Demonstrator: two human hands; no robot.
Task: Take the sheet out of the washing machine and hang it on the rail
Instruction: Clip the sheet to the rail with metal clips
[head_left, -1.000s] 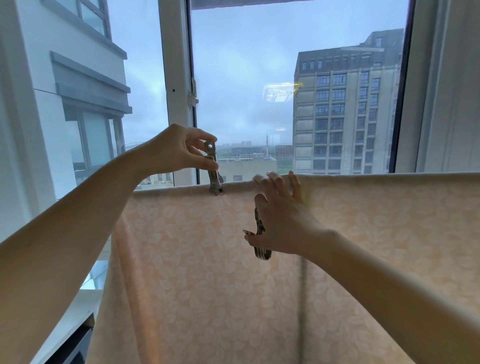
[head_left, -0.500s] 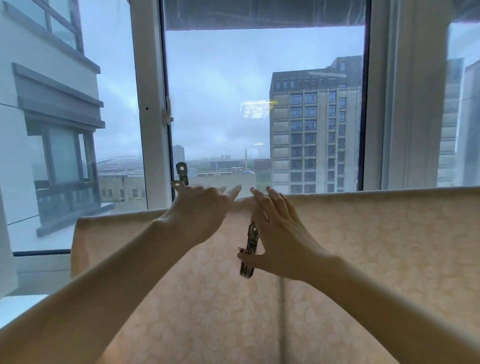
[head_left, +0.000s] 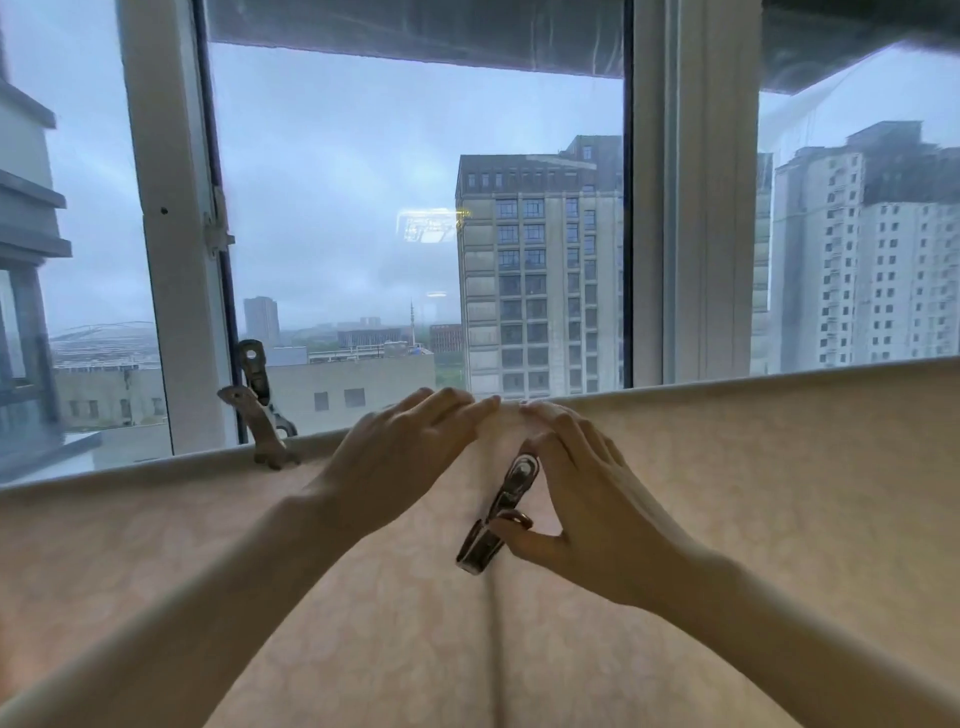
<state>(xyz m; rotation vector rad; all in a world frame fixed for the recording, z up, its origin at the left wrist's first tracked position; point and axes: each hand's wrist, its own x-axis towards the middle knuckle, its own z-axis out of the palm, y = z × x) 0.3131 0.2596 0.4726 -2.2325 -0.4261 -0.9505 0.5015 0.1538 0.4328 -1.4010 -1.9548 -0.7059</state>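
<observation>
Sheet (head_left: 753, 519) hung, one metal clip (head_left: 262, 415) on.
Our left hand (head_left: 410, 447) lies flat on it; right hand (head_left: 582, 499) pinches a second clip (head_left: 496, 519).

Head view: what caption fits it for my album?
Left hand and right hand press the hung sheet; right hand pinches a clip.

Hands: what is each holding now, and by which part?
The right hand pinches a clip by its lower half, thumb against it. The left hand holds nothing; it rests flat on the sheet.
</observation>
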